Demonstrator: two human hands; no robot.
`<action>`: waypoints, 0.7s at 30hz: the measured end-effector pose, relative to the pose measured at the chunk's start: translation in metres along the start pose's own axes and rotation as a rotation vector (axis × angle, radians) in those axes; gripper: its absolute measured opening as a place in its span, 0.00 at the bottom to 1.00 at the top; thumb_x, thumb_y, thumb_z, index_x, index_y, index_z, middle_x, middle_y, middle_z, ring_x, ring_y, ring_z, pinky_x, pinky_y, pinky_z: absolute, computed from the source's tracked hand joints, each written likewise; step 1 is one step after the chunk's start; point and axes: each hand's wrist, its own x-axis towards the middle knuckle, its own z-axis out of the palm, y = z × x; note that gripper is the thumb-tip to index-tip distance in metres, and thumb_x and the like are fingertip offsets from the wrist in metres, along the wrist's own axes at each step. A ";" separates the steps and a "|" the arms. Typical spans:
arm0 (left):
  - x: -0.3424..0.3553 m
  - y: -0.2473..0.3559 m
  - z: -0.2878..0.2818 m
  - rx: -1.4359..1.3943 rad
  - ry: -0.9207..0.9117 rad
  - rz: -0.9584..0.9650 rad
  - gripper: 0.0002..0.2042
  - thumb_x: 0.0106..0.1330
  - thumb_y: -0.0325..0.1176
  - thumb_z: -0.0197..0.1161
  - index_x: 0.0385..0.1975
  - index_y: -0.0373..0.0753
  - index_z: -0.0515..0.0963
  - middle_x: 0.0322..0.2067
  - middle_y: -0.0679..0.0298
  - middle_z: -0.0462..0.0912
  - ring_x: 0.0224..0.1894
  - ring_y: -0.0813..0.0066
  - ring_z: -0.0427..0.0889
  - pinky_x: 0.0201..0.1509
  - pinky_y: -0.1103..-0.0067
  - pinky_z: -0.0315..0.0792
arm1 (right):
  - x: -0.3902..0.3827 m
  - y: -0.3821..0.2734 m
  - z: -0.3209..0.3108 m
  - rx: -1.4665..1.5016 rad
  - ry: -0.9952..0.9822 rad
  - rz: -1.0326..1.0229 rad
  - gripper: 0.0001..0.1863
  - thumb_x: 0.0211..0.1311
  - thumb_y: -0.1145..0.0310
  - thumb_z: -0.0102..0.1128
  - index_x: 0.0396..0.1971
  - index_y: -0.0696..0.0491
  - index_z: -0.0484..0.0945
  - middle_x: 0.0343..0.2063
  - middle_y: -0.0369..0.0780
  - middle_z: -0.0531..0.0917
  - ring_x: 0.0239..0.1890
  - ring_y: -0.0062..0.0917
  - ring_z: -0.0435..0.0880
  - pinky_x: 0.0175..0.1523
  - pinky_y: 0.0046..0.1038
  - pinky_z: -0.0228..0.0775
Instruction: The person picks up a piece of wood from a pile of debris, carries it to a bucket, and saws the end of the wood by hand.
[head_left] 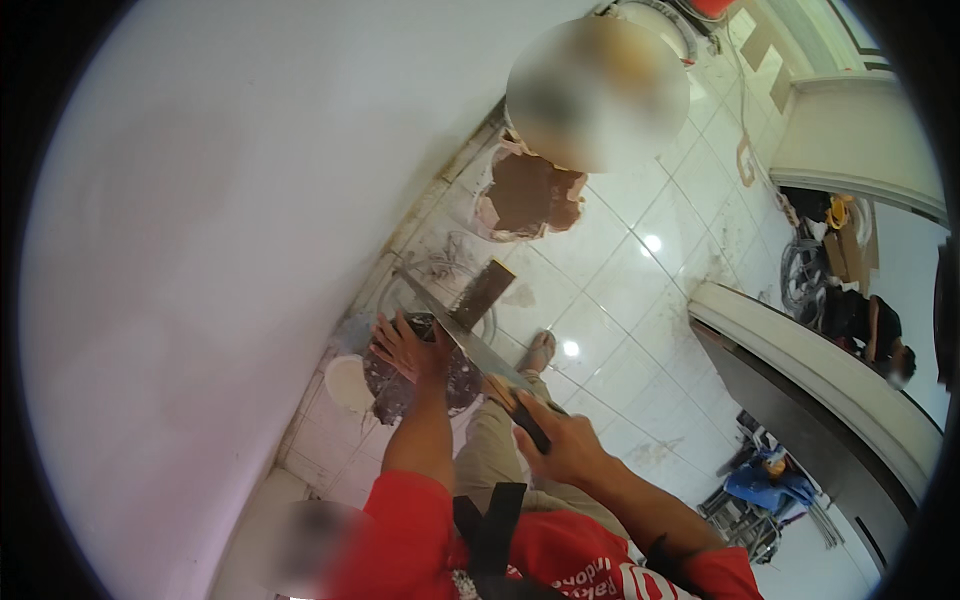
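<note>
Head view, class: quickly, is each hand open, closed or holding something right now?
Left hand: open, spread out; whether it presses the board cannot be told.
Right hand: closed, holding the saw.

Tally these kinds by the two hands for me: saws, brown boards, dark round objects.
Long grey metal-bladed saw, in the right hand: 1
Flat brown rectangular board: 1
Dark, white-speckled round object, at the left hand: 1
Total: 3
</note>
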 end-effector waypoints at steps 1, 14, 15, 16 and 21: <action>0.006 0.010 -0.006 -0.031 -0.008 -0.011 0.40 0.63 0.61 0.62 0.70 0.40 0.66 0.75 0.50 0.54 0.79 0.47 0.44 0.79 0.48 0.33 | -0.014 0.011 -0.018 -0.012 -0.007 -0.030 0.32 0.63 0.63 0.66 0.66 0.54 0.71 0.37 0.53 0.87 0.29 0.49 0.87 0.34 0.41 0.81; -0.012 -0.009 0.004 0.036 0.015 0.015 0.41 0.64 0.67 0.58 0.69 0.41 0.67 0.76 0.50 0.53 0.79 0.45 0.45 0.79 0.46 0.34 | -0.002 0.014 -0.007 0.044 0.001 -0.036 0.34 0.65 0.59 0.64 0.69 0.53 0.68 0.28 0.49 0.86 0.27 0.50 0.85 0.33 0.44 0.78; 0.002 -0.001 0.006 0.023 0.048 -0.005 0.41 0.64 0.67 0.58 0.69 0.41 0.67 0.76 0.50 0.53 0.79 0.45 0.46 0.79 0.46 0.34 | -0.028 0.019 -0.028 0.068 0.020 -0.075 0.35 0.65 0.58 0.63 0.70 0.51 0.65 0.27 0.50 0.85 0.28 0.50 0.86 0.35 0.46 0.78; 0.014 0.008 0.005 -0.011 0.071 -0.017 0.41 0.64 0.67 0.58 0.69 0.41 0.67 0.76 0.51 0.53 0.79 0.45 0.45 0.79 0.46 0.34 | -0.062 0.031 -0.048 0.092 0.002 -0.098 0.35 0.65 0.60 0.64 0.70 0.53 0.66 0.27 0.49 0.86 0.28 0.49 0.86 0.35 0.44 0.79; 0.000 0.005 -0.001 -0.061 0.072 0.011 0.42 0.64 0.66 0.59 0.69 0.40 0.66 0.76 0.51 0.52 0.79 0.45 0.43 0.79 0.46 0.32 | -0.095 0.034 -0.059 0.081 0.020 -0.103 0.36 0.63 0.62 0.66 0.70 0.55 0.66 0.27 0.48 0.86 0.30 0.46 0.88 0.34 0.40 0.81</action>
